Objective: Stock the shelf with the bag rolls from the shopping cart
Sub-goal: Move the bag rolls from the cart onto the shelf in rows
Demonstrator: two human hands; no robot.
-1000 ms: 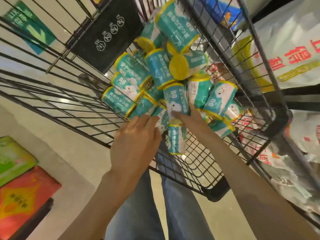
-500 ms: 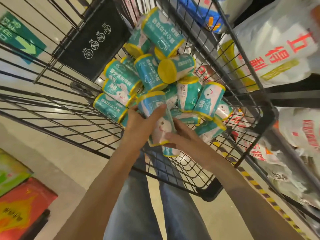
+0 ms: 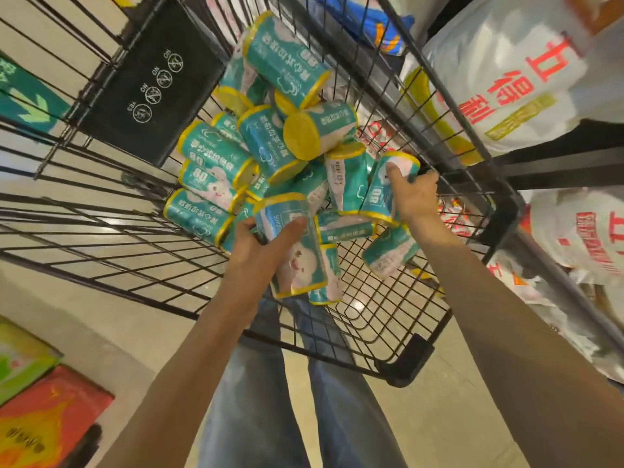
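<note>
Head view: left hand [image 3: 261,244] grips a teal bag roll [image 3: 292,248] with yellow ends, thumb across its front, fingers curled behind. Right hand [image 3: 410,194] grips a second roll [image 3: 383,189] near the shopping cart [image 3: 398,329] right wall, fingers wrapped around it. Remaining bag rolls [image 3: 270,136] piled in the cart basket. White sacks [image 3: 506,72] with red print beside the cart on the right.
</note>
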